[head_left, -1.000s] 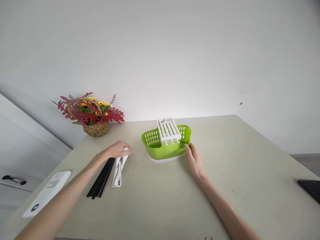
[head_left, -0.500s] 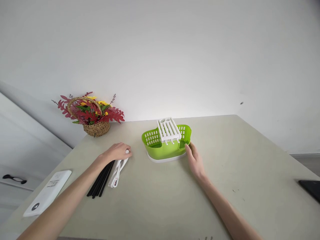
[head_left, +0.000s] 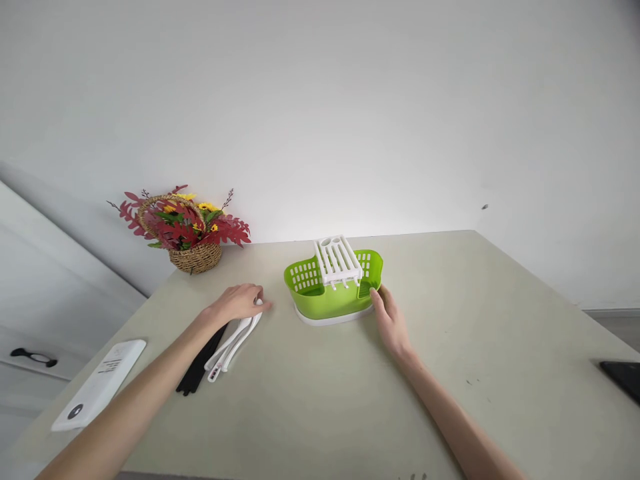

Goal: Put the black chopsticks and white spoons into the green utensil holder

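A green cutlery basket (head_left: 320, 301) with a white slotted insert (head_left: 337, 259) stands on the beige table (head_left: 490, 313). My right hand (head_left: 390, 321) rests at its right end, thumb touching the rim. My left hand (head_left: 237, 303) is closed over the bowl ends of the white spoons (head_left: 231, 343), whose handles trail back toward me. Black chopsticks (head_left: 197, 371) lie just left of the spoons, partly hidden by my forearm.
A wicker basket of red and yellow artificial flowers (head_left: 186, 230) stands at the table's far left by the wall. A white flat device (head_left: 100, 385) lies at the near left edge. A dark flat object (head_left: 624, 377) sits at the right edge.
My left hand has slid right toward the green basket, dragging the white spoons; their handles have swung away from the chopsticks. The right hand has stayed put.
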